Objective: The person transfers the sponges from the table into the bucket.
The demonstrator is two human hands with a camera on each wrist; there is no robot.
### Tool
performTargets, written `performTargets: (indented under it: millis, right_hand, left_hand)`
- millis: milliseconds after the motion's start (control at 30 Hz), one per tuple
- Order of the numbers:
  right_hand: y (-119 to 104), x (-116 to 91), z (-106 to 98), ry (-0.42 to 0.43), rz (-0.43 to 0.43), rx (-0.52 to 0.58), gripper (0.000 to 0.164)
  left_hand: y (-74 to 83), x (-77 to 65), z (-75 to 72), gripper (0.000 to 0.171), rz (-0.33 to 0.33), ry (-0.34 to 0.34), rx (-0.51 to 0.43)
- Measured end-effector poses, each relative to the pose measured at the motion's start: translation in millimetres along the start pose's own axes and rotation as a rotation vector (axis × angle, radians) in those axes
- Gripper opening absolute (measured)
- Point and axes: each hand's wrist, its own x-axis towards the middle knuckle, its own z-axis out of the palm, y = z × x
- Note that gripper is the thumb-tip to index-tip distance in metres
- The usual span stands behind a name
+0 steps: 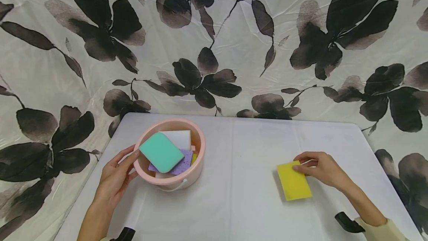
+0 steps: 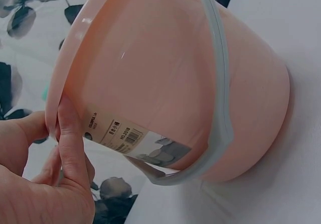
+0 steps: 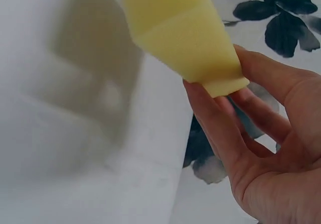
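A pink bucket (image 1: 197, 166) stands on the left half of the white table, its pale grey handle (image 2: 220, 83) hanging down the side. My left hand (image 1: 112, 181) pinches the bucket's rim at its left side, thumb and fingers on either face. Inside lie a teal sponge (image 1: 162, 153) on top, a purple sponge (image 1: 184, 162) under it, and a white sponge (image 1: 178, 138) behind; bits of yellow and pink peek out below. Over the table's right half, my right hand (image 1: 321, 168) pinches a yellow sponge (image 1: 293, 183) by one corner, which bends under the thumb and fingers.
The white table (image 1: 230, 203) spreads between both hands, with a faint crease down its middle. Behind it hangs a white cloth (image 1: 254, 51) with dark flowers. A label (image 2: 125, 136) is stuck on the bucket's side. Black bands sit at both wrists.
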Motion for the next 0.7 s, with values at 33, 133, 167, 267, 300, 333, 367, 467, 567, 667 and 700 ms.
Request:
performTargets:
  millis: [33, 133, 167, 267, 300, 333, 367, 467, 567, 667, 700]
  right_hand:
    - [-2.4, 0.5, -1.4, 0.006, -0.005, 0.003, 0.041]
    - [-9.6, 2.2, -5.4, 0.017, -0.013, 0.016, 0.043]
    - [-12.0, 2.8, -6.7, 0.020, -0.013, 0.023, 0.043]
    - [-19.4, 4.5, -10.1, 0.027, -0.013, 0.045, 0.044]
    - [-21.9, 5.2, -11.0, 0.028, -0.015, 0.052, 0.045]
    - [-24.4, 5.8, -11.6, 0.029, -0.015, 0.060, 0.045]
    - [-27.0, 6.6, -12.1, 0.032, -0.017, 0.064, 0.046]
    - [-35.0, 8.7, -14.0, 0.050, -0.026, 0.072, 0.047]
    - [-42.7, 11.5, -15.9, 0.072, -0.039, 0.084, 0.047]
    - [-50.9, 16.1, -16.9, 0.076, -0.054, 0.104, 0.046]
    - [-53.6, 17.6, -17.0, 0.074, -0.059, 0.108, 0.046]
  left_hand:
    - [0.4, 0.2, 0.3, 0.071, 0.001, 0.001, 0.002]
    - [1.4, 0.9, 0.9, 0.070, 0.003, 0.003, 0.000]
    - [1.6, 1.1, 1.1, 0.070, 0.003, 0.003, 0.000]
    - [2.3, 1.5, 1.5, 0.071, 0.001, 0.006, 0.007]
    - [2.5, 1.5, 1.6, 0.071, -0.003, 0.009, 0.011]
    - [2.8, 1.4, 1.6, 0.072, -0.008, 0.015, 0.020]
    - [3.1, 1.4, 1.6, 0.072, -0.013, 0.020, 0.028]
    - [4.3, 1.5, 2.0, 0.073, -0.020, 0.029, 0.055]
    - [5.1, 1.6, 1.9, 0.073, -0.010, 0.023, 0.074]
    - [5.6, 0.6, 0.2, 0.070, 0.017, 0.003, 0.088]
    - [5.5, 0.1, -0.4, 0.069, 0.027, -0.002, 0.092]
